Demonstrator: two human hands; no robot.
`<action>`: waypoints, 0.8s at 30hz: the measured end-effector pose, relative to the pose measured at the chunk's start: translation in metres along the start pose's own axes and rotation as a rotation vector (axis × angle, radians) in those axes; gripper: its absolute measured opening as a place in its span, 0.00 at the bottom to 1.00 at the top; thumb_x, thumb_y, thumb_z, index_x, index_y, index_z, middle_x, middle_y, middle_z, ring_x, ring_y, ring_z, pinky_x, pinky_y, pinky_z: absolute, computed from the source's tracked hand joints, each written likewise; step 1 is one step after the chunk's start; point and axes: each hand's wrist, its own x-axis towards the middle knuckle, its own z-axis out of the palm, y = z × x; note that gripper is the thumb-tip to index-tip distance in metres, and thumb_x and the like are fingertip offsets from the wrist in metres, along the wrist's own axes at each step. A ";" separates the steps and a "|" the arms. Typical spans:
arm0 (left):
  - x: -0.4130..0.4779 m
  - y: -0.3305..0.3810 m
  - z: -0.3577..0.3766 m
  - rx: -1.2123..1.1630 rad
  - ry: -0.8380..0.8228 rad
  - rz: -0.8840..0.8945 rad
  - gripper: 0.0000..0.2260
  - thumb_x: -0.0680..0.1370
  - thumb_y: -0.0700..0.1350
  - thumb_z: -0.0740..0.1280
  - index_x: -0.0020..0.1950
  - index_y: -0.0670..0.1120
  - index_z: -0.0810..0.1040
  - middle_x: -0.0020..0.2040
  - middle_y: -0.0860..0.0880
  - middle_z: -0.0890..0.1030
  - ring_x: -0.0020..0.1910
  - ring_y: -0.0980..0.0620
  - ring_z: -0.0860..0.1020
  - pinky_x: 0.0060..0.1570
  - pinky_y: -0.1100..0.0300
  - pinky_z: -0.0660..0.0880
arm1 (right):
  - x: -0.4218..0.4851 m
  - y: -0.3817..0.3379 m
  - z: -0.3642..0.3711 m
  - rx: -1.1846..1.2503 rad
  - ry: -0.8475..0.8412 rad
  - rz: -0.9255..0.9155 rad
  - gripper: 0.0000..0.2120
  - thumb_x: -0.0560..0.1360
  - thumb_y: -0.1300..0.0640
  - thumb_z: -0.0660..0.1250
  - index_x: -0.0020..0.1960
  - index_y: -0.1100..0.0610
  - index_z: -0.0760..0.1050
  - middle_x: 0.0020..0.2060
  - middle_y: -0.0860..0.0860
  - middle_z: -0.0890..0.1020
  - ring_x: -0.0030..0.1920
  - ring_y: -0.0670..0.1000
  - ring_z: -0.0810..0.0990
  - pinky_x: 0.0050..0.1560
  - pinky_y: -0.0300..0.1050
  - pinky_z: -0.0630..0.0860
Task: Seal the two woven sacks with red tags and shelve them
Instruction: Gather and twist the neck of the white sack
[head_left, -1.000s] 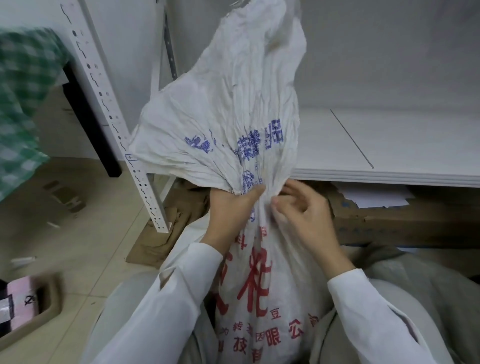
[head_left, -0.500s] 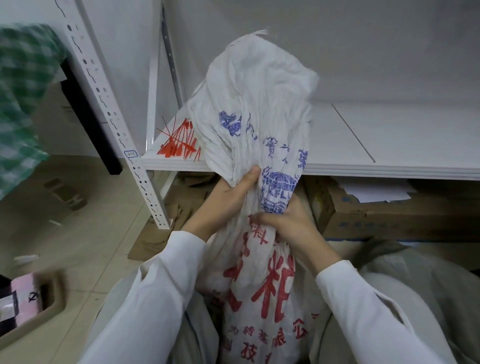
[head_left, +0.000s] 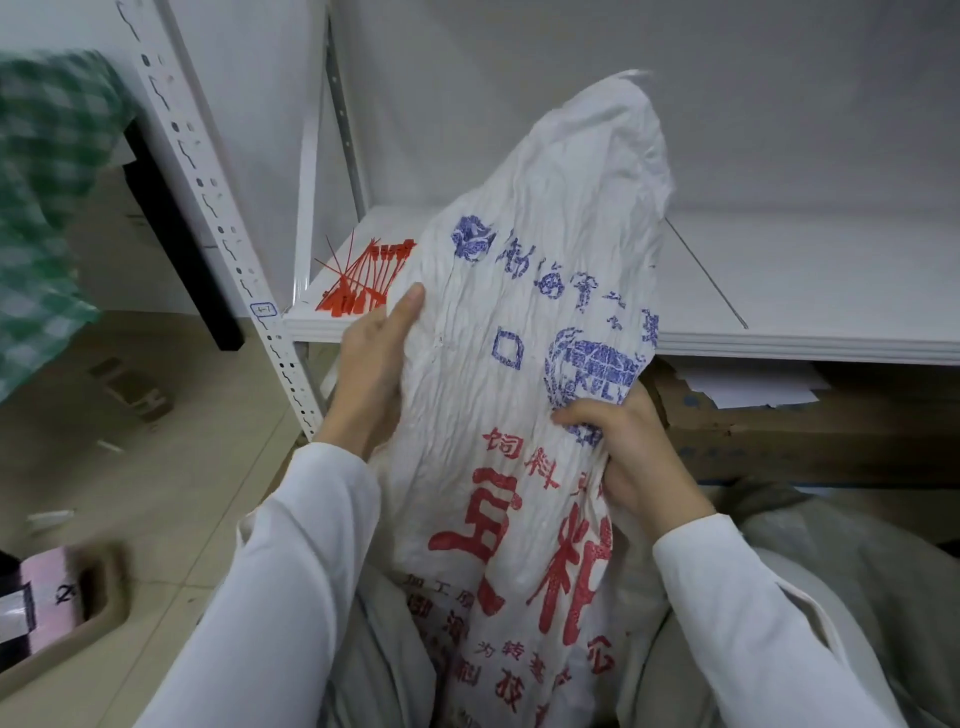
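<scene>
A white woven sack (head_left: 524, 395) with blue and red printed characters stands upright between my knees, its crumpled top rising in front of the shelf. My left hand (head_left: 376, 358) grips the sack's left edge, thumb on the front. On the right edge, my right hand (head_left: 623, 447) pinches the fabric just below the blue emblem. A bundle of red tags (head_left: 363, 283) lies on the white shelf board (head_left: 779, 291), at its left end, behind my left hand. I see no second sack.
A perforated white shelf upright (head_left: 218, 208) stands left of the sack. Under the shelf board sits a cardboard box (head_left: 810, 431) with white papers on it. A tan bin (head_left: 57, 618) is on the tiled floor at lower left, green checked cloth (head_left: 41, 197) at far left.
My hands have moved apart from the gathered neck to the sack's two edges, and the fabric has spread flat. The sack top has dropped and shifted right, uncovering the red tags.
</scene>
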 end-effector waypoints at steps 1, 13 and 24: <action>0.000 0.001 -0.002 -0.014 0.008 0.020 0.11 0.77 0.48 0.69 0.46 0.40 0.80 0.35 0.51 0.84 0.35 0.53 0.83 0.34 0.64 0.77 | 0.000 -0.001 -0.002 0.011 0.017 0.002 0.20 0.66 0.80 0.64 0.47 0.57 0.80 0.44 0.54 0.86 0.47 0.57 0.84 0.50 0.54 0.81; 0.039 -0.008 -0.024 0.441 0.521 0.364 0.21 0.75 0.46 0.69 0.28 0.44 0.62 0.27 0.51 0.61 0.26 0.55 0.57 0.27 0.63 0.58 | 0.002 -0.003 -0.001 0.042 -0.121 0.050 0.24 0.61 0.80 0.62 0.38 0.53 0.85 0.41 0.53 0.86 0.44 0.57 0.85 0.43 0.51 0.81; 0.004 -0.044 0.038 0.237 -0.340 0.036 0.19 0.81 0.53 0.56 0.70 0.48 0.70 0.66 0.51 0.75 0.64 0.53 0.74 0.65 0.51 0.72 | 0.000 0.007 0.004 0.064 -0.141 0.046 0.21 0.56 0.75 0.64 0.43 0.58 0.83 0.43 0.57 0.85 0.45 0.59 0.84 0.44 0.54 0.81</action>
